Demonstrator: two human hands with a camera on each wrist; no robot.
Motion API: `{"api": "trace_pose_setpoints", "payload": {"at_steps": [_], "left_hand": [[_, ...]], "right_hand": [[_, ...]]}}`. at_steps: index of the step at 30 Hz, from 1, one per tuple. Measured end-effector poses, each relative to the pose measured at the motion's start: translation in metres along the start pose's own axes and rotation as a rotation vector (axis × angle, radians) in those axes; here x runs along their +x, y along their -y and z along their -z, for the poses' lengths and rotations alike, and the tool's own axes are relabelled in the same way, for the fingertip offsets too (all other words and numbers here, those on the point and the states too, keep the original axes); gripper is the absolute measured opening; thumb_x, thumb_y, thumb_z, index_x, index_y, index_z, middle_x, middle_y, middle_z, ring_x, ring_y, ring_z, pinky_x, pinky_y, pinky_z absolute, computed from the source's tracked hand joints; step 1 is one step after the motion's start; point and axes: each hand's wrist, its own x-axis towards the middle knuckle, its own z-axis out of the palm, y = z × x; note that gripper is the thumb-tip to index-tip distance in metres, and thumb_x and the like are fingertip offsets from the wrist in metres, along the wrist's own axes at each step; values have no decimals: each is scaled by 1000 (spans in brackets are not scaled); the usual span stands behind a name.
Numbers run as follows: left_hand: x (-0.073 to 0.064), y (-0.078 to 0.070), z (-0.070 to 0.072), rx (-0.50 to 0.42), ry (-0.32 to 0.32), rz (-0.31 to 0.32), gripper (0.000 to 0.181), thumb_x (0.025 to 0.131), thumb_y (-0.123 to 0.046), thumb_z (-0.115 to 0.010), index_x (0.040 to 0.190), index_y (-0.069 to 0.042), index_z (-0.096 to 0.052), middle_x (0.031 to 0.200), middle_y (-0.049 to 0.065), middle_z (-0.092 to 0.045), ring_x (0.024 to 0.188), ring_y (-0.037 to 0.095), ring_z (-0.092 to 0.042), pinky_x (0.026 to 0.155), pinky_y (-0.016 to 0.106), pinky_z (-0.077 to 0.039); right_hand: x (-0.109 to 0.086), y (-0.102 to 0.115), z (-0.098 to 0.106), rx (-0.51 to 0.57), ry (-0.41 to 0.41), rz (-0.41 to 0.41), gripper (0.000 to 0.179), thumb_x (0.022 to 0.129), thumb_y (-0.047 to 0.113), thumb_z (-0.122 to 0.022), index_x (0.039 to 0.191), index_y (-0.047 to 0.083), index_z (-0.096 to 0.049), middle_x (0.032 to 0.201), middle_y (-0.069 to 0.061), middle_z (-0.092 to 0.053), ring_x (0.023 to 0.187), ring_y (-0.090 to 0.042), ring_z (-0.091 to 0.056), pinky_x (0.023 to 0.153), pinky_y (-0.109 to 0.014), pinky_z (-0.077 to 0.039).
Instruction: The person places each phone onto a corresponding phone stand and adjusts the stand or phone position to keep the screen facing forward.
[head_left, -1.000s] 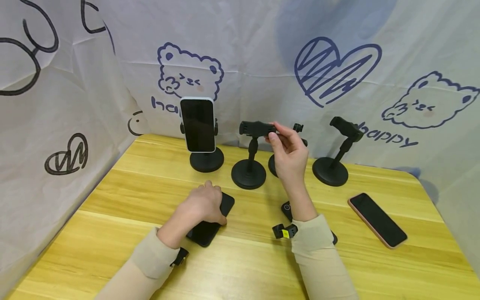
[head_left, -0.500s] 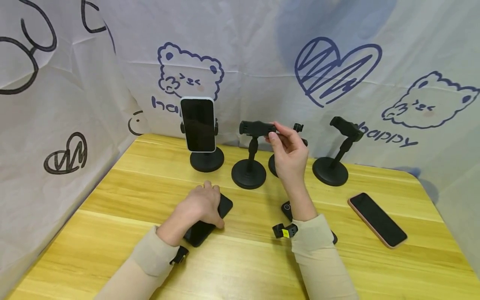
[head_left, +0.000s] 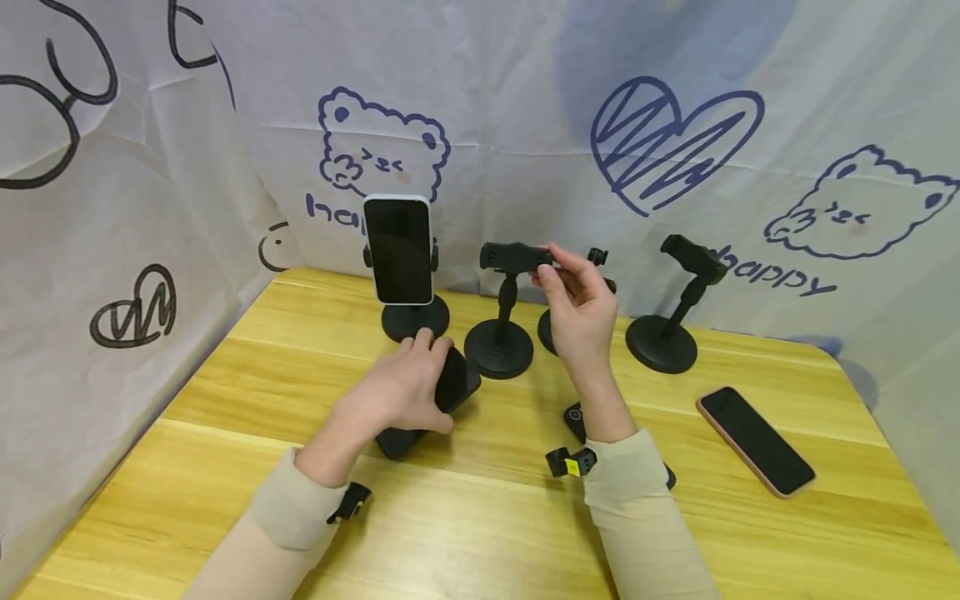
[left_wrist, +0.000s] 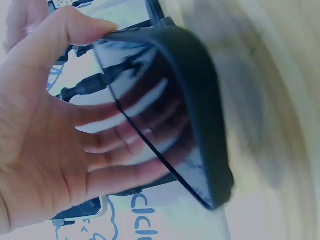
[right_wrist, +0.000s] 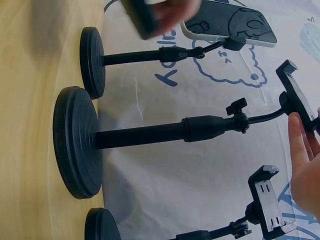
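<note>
My left hand (head_left: 401, 387) holds a black smartphone (head_left: 456, 379) by its long edges, tilted over the table. In the left wrist view, the thumb lies at one edge of the phone (left_wrist: 200, 100), and the fingers reflect in its glossy screen. My right hand (head_left: 581, 312) pinches the right end of the clamp (head_left: 510, 257) on a black phone stand (head_left: 498, 350). That clamp has no phone in it. In the right wrist view, the stand's pole (right_wrist: 150, 135) and round base show fully, with fingertips at the clamp.
Left of it, another stand (head_left: 416, 321) carries a white-edged phone (head_left: 397, 250). Two further stands are to the right, one partly behind my right hand, one (head_left: 662, 343) farther over. A pink-edged phone (head_left: 756, 440) lies at right; a dark phone (head_left: 573, 421) is partly under my right forearm.
My left hand slid the black smartphone slightly toward me, then lifted and tilted it, moving it up toward the stands. The right hand stays on the clamp.
</note>
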Motion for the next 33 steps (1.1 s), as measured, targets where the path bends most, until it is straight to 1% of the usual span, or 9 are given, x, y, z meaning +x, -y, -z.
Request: {"api": "trace_pose_setpoints", "payload": {"at_steps": [2,5,8,13,20,23,25,29,33], "left_hand": [[-1,0,3,-14,-68,-21,106,69,-45,-91,152,-1,-42,139,20,-47,112,34,-52,82,45,-57],[-3,-3,8,-24,-180,-38,103,68,-43,-89,152,-3,-43,135,18,-48,111,33,-51,73,45,-58],[-5,-6,12,-38,-293,-38,102,68,-42,-88,152,-5,-42,134,16,-47,112,33,-52,64,45,-58],[-9,-11,17,-74,-467,-33,102,68,-39,-87,152,-7,-40,136,17,-45,116,34,-50,56,45,-55],[-8,-26,32,-97,-686,-38,103,67,-40,-89,153,-10,-41,137,16,-46,111,32,-52,44,34,-46],[-4,-32,40,-108,-757,-54,103,66,-40,-90,153,-10,-43,135,16,-47,108,32,-53,41,34,-44],[-2,-36,45,-114,-795,-65,102,66,-39,-90,153,-10,-43,134,16,-47,108,33,-53,42,37,-47],[2,-43,54,-133,-860,-73,101,67,-38,-90,153,-9,-44,133,18,-48,110,34,-53,46,43,-52],[4,-48,61,-148,-906,-69,100,70,-38,-89,154,-7,-44,135,19,-48,115,35,-52,52,46,-55]], "right_hand": [[0,0,0,-3,-1,-5,30,99,-6,-66,128,-12,-65,123,-22,-71,92,-13,-73,88,-30,-61],[-1,0,1,-7,0,-10,30,99,-6,-65,128,-12,-65,123,-23,-71,92,-12,-73,88,-29,-61],[-2,0,2,-10,3,-14,30,99,-6,-65,129,-12,-65,123,-24,-70,92,-12,-73,88,-29,-61],[-2,-1,4,-18,9,-12,30,99,-5,-65,129,-12,-64,123,-24,-70,92,-12,-73,88,-29,-61],[-1,-2,5,-24,8,-7,32,99,-6,-65,130,-12,-64,124,-22,-70,93,-13,-73,89,-29,-60],[0,-1,5,-32,0,-7,31,99,-6,-65,130,-10,-65,124,-23,-70,93,-13,-73,89,-28,-60],[0,0,4,-28,0,-14,31,99,-6,-66,130,-10,-65,124,-24,-69,93,-13,-73,89,-28,-60],[0,3,3,-17,13,-27,31,99,-6,-65,130,-10,-65,125,-25,-69,94,-13,-73,89,-28,-60],[0,6,1,-35,30,-31,32,100,-4,-65,132,-9,-65,127,-23,-69,94,-12,-73,90,-28,-60]]}}
